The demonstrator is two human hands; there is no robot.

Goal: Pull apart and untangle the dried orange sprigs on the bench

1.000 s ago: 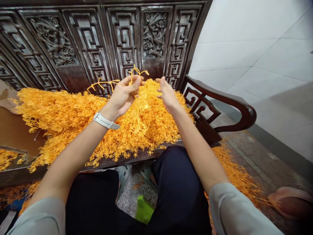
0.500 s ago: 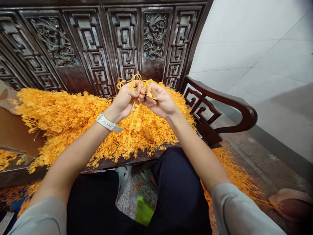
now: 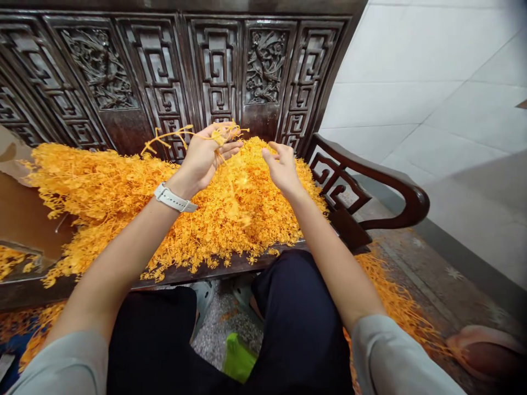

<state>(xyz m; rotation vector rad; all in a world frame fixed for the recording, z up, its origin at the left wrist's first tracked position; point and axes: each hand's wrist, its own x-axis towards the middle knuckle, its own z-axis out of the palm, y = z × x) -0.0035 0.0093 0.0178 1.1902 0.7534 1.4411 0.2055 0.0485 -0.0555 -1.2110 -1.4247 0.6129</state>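
My left hand, with a white watch on its wrist, is closed on a bunch of thin orange plastic sprigs that stick out to the left above the pile. My right hand hovers a little to the right of it, fingers loosely curled and apart, with nothing visible in them. Both hands are raised over a big heap of the same orange sprigs that covers the seat of a dark carved wooden bench.
The bench's carved backrest rises behind the heap; its curved armrest stands to the right. More orange sprigs lie on the floor at the right. A green object sits on the floor between my legs. White tiled wall at right.
My hands were pressed together on the sprigs half a second ago; they have now drawn apart, the left keeping the bunch and the right coming away with its fingers loosened.
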